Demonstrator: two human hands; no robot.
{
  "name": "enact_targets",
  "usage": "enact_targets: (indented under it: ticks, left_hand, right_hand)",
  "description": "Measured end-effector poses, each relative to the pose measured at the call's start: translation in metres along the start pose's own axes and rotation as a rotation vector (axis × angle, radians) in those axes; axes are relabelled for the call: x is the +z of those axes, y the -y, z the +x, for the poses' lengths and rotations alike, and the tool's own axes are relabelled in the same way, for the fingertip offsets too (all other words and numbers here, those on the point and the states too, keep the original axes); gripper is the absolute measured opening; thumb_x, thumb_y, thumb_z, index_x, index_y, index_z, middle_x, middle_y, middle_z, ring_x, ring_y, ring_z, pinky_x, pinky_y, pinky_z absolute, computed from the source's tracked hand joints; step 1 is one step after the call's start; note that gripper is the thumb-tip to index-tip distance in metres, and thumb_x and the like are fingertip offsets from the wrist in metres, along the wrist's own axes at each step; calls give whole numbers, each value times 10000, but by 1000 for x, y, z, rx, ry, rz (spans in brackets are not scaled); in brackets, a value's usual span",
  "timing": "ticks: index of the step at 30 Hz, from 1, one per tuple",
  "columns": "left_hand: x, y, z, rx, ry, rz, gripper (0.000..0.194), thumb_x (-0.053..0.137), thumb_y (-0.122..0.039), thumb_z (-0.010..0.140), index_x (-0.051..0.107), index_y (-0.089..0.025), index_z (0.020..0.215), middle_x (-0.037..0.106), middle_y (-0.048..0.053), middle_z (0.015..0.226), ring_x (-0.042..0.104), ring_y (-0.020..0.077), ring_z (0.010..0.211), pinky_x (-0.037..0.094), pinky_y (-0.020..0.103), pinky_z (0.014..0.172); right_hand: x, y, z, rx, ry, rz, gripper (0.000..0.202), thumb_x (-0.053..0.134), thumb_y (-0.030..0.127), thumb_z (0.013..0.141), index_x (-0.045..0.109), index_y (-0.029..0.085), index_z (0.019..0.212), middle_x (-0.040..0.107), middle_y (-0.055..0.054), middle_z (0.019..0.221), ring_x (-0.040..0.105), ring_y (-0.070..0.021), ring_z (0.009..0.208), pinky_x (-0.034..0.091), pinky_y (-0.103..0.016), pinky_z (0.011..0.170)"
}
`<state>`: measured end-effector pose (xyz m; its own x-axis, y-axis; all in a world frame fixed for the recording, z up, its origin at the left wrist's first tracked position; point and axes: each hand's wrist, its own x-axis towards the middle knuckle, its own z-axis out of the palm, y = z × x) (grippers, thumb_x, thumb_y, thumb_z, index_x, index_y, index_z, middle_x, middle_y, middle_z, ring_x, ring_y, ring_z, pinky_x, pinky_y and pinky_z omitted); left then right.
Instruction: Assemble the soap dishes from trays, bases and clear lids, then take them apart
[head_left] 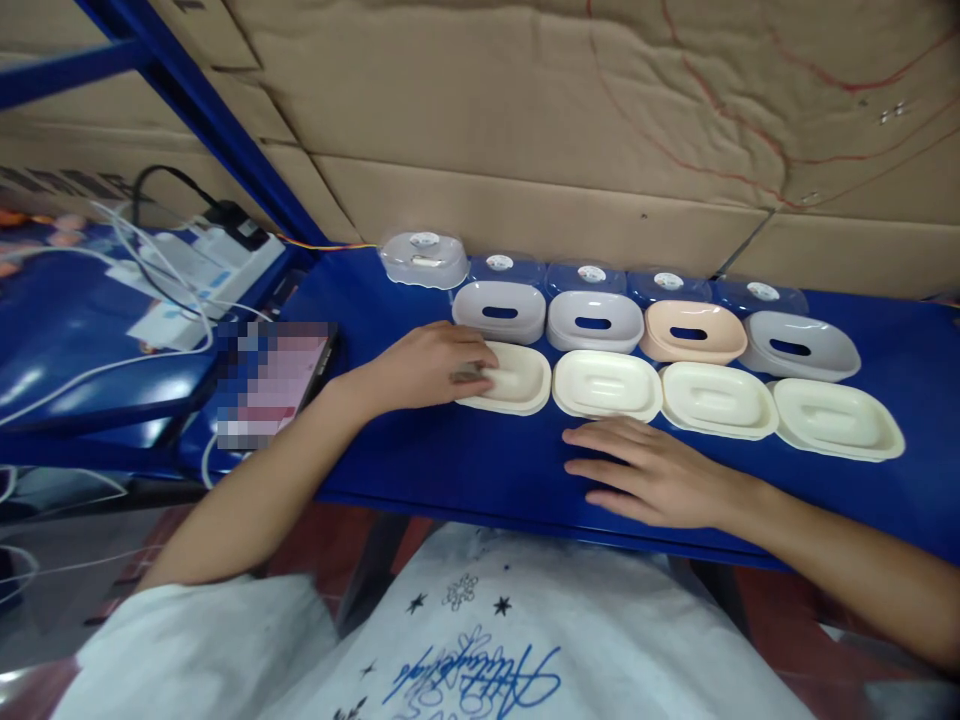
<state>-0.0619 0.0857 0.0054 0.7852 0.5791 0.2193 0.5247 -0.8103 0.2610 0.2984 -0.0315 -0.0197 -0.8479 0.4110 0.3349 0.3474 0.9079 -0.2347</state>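
Left fingers (pixel 474 350) partly hide 1 cream tray (pixel 520 382); phone screen (pixel 279 378) blurred.

We have our left hand (pixel 427 368) at the leftmost cream dish (pixel 526 380) and our spread right hand (pixel 651 472) over the table (pixel 465 458), near the second dish (pixel 611 384)

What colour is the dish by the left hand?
The dish is pale cream, clearest in the head view.
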Motion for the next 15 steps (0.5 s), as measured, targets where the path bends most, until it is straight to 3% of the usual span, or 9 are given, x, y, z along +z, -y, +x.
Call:
enact_targets:
  ticks: [5,15]
  left_hand:
    - [3,-13,1,76,33,-223,213,667,-367,1074,817,-226,1017,792,25,917,725,149,751,531,253,724]
    - [6,-49,1,76,199,-492,140,762,-372,1034,829,-249,1048,803,-12,827,698,115,637,515,213,619]
  right_hand:
    - [-5,-9,2,-32,-191,-36,193,681,208,1071,781,172,1232,817,-138,1276,792,-245,1139,676,-423,984]
    - [0,-11,2,4,-144,-4,286,667,212,1064,772,177,1327,803,-155,1307,763,-276,1210,644,-453,1031]
